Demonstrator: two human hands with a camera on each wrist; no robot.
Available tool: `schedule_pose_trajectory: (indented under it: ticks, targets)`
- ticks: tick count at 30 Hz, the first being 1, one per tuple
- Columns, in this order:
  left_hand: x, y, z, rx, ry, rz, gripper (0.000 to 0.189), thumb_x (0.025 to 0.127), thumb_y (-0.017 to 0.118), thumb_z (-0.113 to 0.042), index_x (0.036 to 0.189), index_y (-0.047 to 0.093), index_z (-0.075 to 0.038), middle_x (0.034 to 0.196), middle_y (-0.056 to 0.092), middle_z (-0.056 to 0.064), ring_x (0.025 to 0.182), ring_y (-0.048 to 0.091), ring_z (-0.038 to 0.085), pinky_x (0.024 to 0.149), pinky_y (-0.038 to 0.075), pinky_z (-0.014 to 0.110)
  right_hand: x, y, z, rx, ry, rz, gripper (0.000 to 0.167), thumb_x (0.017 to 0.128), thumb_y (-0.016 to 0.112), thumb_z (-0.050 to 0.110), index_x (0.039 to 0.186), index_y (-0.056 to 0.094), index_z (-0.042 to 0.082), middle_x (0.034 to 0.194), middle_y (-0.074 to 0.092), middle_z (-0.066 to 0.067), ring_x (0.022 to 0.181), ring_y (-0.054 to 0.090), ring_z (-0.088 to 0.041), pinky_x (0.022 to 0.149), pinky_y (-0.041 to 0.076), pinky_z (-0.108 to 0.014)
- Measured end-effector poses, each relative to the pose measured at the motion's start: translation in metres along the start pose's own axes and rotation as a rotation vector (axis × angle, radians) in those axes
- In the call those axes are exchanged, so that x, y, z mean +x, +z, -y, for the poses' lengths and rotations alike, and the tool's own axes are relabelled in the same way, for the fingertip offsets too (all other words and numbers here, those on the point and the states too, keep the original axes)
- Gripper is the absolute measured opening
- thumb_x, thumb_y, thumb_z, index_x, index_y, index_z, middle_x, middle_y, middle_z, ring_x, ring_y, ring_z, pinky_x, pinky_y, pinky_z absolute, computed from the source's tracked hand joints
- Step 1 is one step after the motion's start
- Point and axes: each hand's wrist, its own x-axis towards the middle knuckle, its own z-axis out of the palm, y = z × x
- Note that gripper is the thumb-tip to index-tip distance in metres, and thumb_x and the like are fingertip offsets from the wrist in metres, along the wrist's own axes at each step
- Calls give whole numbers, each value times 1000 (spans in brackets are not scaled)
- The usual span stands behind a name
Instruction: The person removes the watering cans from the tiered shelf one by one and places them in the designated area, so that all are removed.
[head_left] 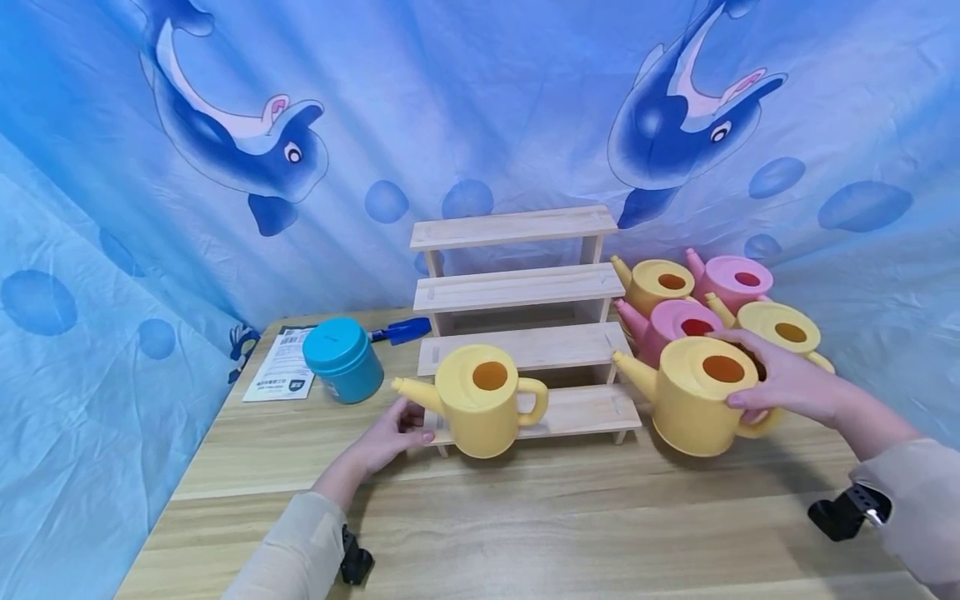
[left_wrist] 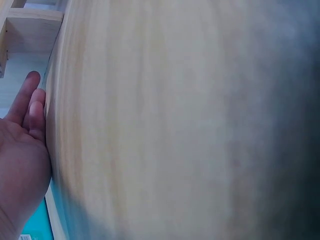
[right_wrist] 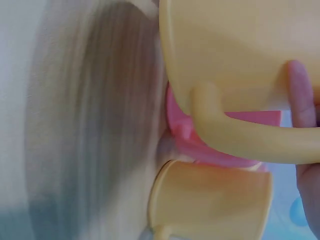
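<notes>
My left hand [head_left: 390,435] grips the left end of the lowest step of a wooden tiered stand [head_left: 573,410], thumb at its front edge. In the left wrist view, several fingers [left_wrist: 36,117] of that hand show close to the wood, and the thumb is hidden. A yellow watering can [head_left: 480,408] stands on that step, spout to the left. My right hand [head_left: 787,379] holds another yellow watering can [head_left: 692,408] near its handle, right of the stand. In the right wrist view, a finger [right_wrist: 300,92] lies against the can's body, above the handle.
Behind the held can stand two pink watering cans [head_left: 731,279] and two more yellow ones [head_left: 783,327]. Left of the stand are a turquoise lidded tub [head_left: 343,360], a blue toy shovel [head_left: 407,331] and a printed sheet [head_left: 279,373]. A blue dolphin curtain [head_left: 510,108] hangs behind the table [head_left: 525,533].
</notes>
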Motion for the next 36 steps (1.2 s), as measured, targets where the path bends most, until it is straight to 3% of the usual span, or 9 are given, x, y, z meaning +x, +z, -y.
schedule_pose_trajectory:
  ticks: [4,11,19,22,26,32,36]
  targets:
    - [0,0,0,9,2,-4,57,83,71,-28,129,43,-8,120,51,12,111,47,29,91,39,40,-7,-1,-7,10,-3,-46,72,82,68,15,140,26,4,118,47,-19,73,62,-22,57,54,-40]
    - [2,1,4,22,-10,-16,55,82,72,-31,126,45,-11,117,52,10,108,48,26,90,39,38,-19,-4,-19,-14,-17,-125,63,83,66,13,136,33,5,105,55,10,76,61,-19,56,53,-39]
    - [1,1,3,25,-3,-8,54,84,71,-29,126,44,-9,118,52,11,110,47,27,91,39,38,-22,-3,-29,31,-29,-165,64,84,65,9,137,31,1,102,55,10,64,63,-26,55,53,-39]
    - [1,1,1,22,-9,-5,53,84,71,-28,126,45,-8,118,51,11,110,47,27,90,39,38,-21,1,-32,23,-33,-178,63,83,67,9,136,32,0,102,56,13,72,63,-21,55,53,-39]
    - [-2,1,-7,8,-15,13,53,84,71,-24,126,44,-6,118,51,12,110,47,30,90,39,38,-18,7,-35,-1,-40,-181,65,82,69,9,137,35,0,106,56,8,75,62,-17,54,53,-39]
    - [-13,0,-32,1,-5,23,50,85,70,-22,124,45,-3,116,52,14,110,47,33,89,39,37,-15,11,-36,-26,13,-148,74,83,71,16,141,28,1,119,49,-20,69,64,-20,56,54,-36]
    - [-14,0,-35,5,-7,19,50,85,70,-22,124,45,-4,117,52,15,112,46,34,91,39,38,-15,11,-38,12,30,-112,76,84,69,15,142,22,1,123,43,-25,72,64,-21,58,54,-37]
